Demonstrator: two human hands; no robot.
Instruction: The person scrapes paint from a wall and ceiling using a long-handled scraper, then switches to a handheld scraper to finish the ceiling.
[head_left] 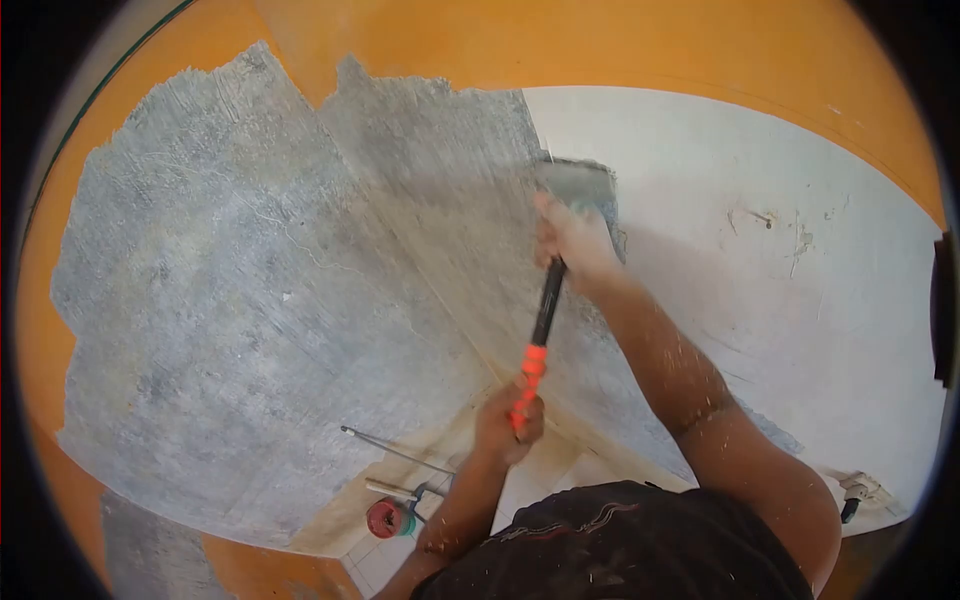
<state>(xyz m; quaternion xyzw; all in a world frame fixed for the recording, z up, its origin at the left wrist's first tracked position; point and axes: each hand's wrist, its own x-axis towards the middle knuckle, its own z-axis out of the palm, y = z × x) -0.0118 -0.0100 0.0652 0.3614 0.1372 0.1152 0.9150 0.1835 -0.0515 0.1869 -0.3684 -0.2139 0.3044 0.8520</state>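
My left hand (508,422) is wrapped round the orange grip at the lower end of a long-handled scraper (548,300) with a black shaft. Higher up, my right hand (580,240) closes on the top of the shaft, close to the wall. The scraper's head is blurred and mostly hidden by that hand. Around it lies a bare grey patch (575,180), bordering the white coating (720,200) on the right. Rough grey plaster (220,270) covers the wall to the left, across a corner.
Orange paint (600,45) runs along the wall's edge. A red container (388,518) stands on the tiled floor below, beside a light-handled tool (392,489). A grey cable (400,452) sticks out near my left arm. A wall fitting (858,492) is at lower right.
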